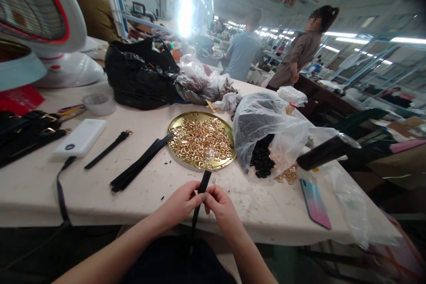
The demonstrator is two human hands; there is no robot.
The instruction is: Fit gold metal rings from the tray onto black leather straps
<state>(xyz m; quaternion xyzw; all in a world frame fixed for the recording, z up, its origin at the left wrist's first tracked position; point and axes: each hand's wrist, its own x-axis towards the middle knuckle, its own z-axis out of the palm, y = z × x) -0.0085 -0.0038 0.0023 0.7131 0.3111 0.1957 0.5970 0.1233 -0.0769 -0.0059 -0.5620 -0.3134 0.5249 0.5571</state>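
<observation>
Near the table's front edge, a black strap [205,180] stands tilted between my two hands, its lower end hanging toward my lap. My left hand [181,202] pinches it from the left, and my right hand [218,202] pinches it from the right, the fingertips meeting on it. Just beyond lies a round gold tray [219,166] heaped with small gold buckles [199,140]. Left of the tray is a stack of loose black straps [140,164]. Farther left lies one strap with a gold buckle [108,148]. Whether my fingers also hold a small part is hidden.
A white power bank [81,137] with a cable, a tape roll [99,104] and a fan [66,69] stand left. Behind is a black plastic bag [140,75]. On the right are a clear bag [256,111], small black pieces [262,155] and a phone [315,204]. Several people are farther back.
</observation>
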